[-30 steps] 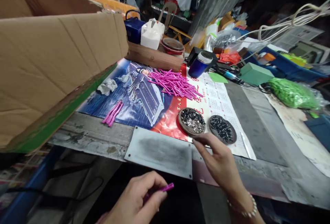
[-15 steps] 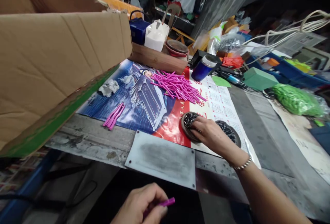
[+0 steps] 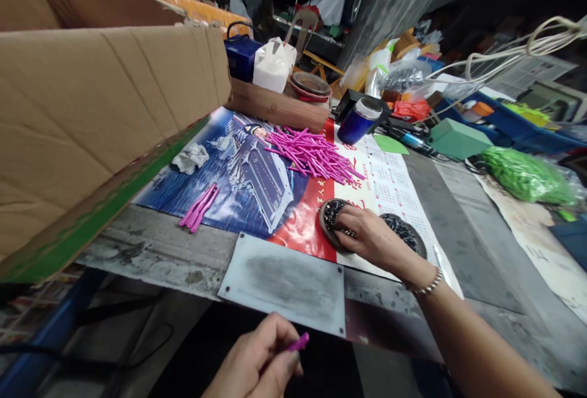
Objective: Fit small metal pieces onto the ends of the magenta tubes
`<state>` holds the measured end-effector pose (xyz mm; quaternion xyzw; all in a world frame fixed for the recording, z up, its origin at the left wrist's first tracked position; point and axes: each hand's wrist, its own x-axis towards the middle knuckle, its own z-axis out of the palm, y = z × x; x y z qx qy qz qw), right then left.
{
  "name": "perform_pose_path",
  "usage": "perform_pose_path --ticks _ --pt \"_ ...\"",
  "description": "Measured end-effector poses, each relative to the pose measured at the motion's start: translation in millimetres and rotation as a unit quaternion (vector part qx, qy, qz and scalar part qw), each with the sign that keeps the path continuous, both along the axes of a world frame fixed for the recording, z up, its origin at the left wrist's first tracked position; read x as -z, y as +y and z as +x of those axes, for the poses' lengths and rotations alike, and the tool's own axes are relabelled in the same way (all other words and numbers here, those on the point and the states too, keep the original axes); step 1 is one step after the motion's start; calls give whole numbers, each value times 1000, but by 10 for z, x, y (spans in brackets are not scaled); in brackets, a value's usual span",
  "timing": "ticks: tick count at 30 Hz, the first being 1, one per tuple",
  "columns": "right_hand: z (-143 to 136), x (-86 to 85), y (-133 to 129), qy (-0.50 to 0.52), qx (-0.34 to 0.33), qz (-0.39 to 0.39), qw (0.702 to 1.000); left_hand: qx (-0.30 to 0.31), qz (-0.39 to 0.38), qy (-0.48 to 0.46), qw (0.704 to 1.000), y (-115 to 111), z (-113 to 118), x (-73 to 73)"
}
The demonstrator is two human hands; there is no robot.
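Note:
My left hand point(image 3: 263, 355) is closed on a pink stick point(image 3: 299, 342), held below the table's front edge. My right hand point(image 3: 367, 233) dips its fingers into a round dish of small dark parts point(image 3: 333, 213); its fingertips are partly hidden. A second dish of dark pieces point(image 3: 400, 232) lies behind my right wrist. Beyond the hands, a pile of pink sticks point(image 3: 312, 153) covers part of a printed calendar sheet point(image 3: 389, 184). A few more pink sticks point(image 3: 199, 208) lie together at the left. A pale metal plate point(image 3: 284, 282) sits at the front edge.
A large cardboard box point(image 3: 110, 98) stands at the left. Behind the pile are a wooden block point(image 3: 279, 108), a blue cup point(image 3: 360, 121) and a white container point(image 3: 274, 65). At the right lie a green box point(image 3: 460, 139) and a green bag point(image 3: 527, 175).
The view has shifted slightly. The stick in my left hand has tilted and shows less of its length. My right hand stays at the dish, its fingers slightly shifted.

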<state>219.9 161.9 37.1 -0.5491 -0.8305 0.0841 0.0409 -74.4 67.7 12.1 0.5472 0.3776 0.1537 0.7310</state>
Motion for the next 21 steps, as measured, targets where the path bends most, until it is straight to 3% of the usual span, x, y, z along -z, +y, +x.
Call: perform_pose_path --ticks 5,10,14,21 --pt "8 15 -113 54 42 22 997 -60 -32 -73 995 7 96 72" --pt "61 55 -180 76 86 52 992 -147 -111 -127 975 145 353 -52" --pt "136 93 -227 58 102 53 992 -144 -128 -159 968 200 483 -106" --pt "138 80 -249 38 87 33 995 -146 -148 -135 969 108 480 -13"
